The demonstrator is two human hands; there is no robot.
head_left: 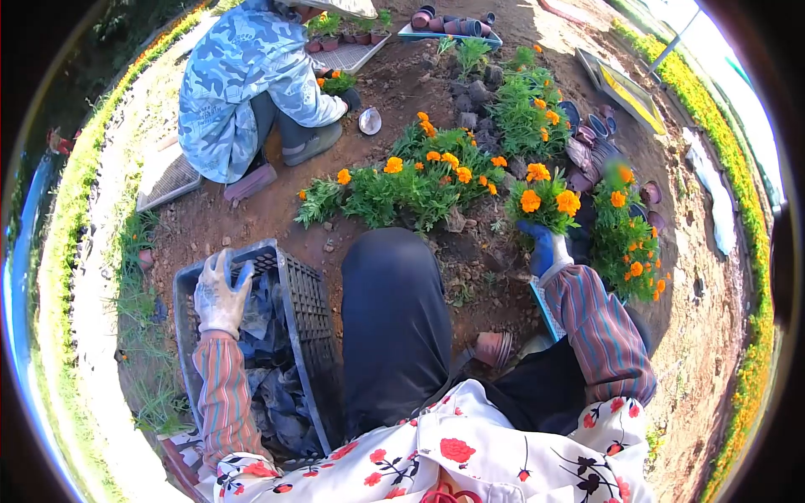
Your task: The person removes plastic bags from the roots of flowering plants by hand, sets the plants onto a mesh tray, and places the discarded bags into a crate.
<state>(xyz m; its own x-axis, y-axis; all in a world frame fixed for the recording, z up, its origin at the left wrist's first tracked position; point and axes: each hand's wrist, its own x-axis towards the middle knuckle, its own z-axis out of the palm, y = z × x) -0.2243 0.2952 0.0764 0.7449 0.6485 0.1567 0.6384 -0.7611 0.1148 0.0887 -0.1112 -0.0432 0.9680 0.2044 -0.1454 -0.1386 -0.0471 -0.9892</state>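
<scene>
My right hand [547, 248], in a blue and white glove, is closed around the base of a marigold plant [549, 203] with orange blooms. Its roots are hidden by the glove and leaves. On the left, my left hand [221, 293], in a whitish glove with blue patches, is over the far end of a dark plastic crate [303, 352]. Its fingers are apart, and I see nothing held in them. Crumpled black plastic [281, 394] fills much of the crate. More orange marigolds [419, 180] stand in a clump ahead of my knee.
A person in a blue camouflage jacket [243, 84] crouches at the upper left, gloved hand near a marigold. Empty pots [599, 155] lie at right, others [493, 348] near my leg. A blue tray [449, 33] holds pots at the back. A yellow-black tray [629, 96] lies upper right.
</scene>
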